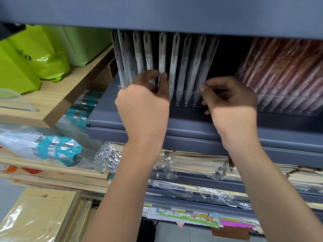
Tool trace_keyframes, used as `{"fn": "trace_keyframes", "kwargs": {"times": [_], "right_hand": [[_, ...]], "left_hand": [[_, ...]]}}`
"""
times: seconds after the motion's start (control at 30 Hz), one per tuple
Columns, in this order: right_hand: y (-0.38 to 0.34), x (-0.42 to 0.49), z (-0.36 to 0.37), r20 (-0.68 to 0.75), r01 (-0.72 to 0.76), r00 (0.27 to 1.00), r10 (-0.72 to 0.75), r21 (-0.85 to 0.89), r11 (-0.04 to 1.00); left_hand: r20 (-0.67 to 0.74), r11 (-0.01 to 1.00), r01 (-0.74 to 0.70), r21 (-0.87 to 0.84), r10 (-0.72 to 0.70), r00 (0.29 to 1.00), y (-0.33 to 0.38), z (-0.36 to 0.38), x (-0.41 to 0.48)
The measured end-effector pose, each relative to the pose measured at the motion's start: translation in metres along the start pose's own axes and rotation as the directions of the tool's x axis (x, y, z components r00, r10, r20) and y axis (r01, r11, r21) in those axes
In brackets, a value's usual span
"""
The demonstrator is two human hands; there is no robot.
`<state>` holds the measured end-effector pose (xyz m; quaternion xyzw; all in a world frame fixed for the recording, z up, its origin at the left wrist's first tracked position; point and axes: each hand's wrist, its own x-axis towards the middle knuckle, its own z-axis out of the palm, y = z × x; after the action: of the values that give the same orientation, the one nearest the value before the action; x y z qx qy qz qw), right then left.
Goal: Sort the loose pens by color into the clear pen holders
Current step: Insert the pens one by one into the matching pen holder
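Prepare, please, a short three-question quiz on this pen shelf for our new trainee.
1. True or false: the left hand pinches a grey pen.
2. What stands to the right of the grey pens' holder? A: green bags. B: pink pens in a clear tray. C: notebooks.
3. Fill in: the right hand is at the holder's ___ end.

Key: 1 true; 2 B; 3 right.
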<state>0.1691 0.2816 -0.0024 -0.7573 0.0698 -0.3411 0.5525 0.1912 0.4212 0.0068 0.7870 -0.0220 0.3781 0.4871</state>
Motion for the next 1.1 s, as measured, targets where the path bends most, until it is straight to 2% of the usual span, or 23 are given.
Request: {"fn": "trace_keyframes", "kwargs": {"times": [0.4, 0.5, 0.6, 0.7, 0.8, 0.9, 1.0, 1.1], "right_hand": [[-0.002, 0.0, -0.001, 0.002, -0.045, 0.999, 0.045, 0.018, 0.999], [-0.008, -0.007, -0.005, -0.032, -0.052, 0.998, 0.053, 0.045, 0.998], [-0.011, -0.025, -0.023, -0.06, -0.029, 0.998, 0.031, 0.033, 0.999], [-0.005, -0.041, -0.059, -0.207, -0.014, 0.978, 0.028, 0.072, 0.997], [0.005, -0.036, -0.105, -0.447, 0.063, 0.893, -0.053, 0.009, 0.998], [0.018, -0.014, -0.15, -0.546, 0.091, 0.83, -0.113, -0.067, 0.994], [0.032, 0.01, -0.182, -0.49, 0.059, 0.87, -0.062, -0.022, 0.998], [0.046, 0.028, -0.2, -0.267, -0.003, 0.964, 0.003, 0.0, 1.0]], "left_hand": [[-0.008, 1.0, 0.001, -0.005, -0.001, 1.0, 0.006, -0.009, -0.008], [-0.031, 0.997, -0.039, -0.072, 0.036, 0.999, 0.016, -0.012, -0.02], [0.017, 0.982, -0.09, -0.164, 0.094, 0.995, 0.028, -0.011, -0.037], [0.144, 0.967, -0.089, -0.238, 0.126, 0.982, 0.043, -0.005, -0.054], [0.321, 0.957, -0.003, -0.291, 0.101, 0.942, 0.059, 0.009, -0.065], [0.419, 0.97, 0.042, -0.238, 0.063, 0.906, 0.07, 0.034, -0.068], [0.401, 0.959, 0.139, -0.247, -0.029, 0.916, 0.075, 0.06, -0.063], [0.377, 0.95, 0.187, -0.251, -0.082, 0.923, 0.078, 0.077, -0.061]]}}
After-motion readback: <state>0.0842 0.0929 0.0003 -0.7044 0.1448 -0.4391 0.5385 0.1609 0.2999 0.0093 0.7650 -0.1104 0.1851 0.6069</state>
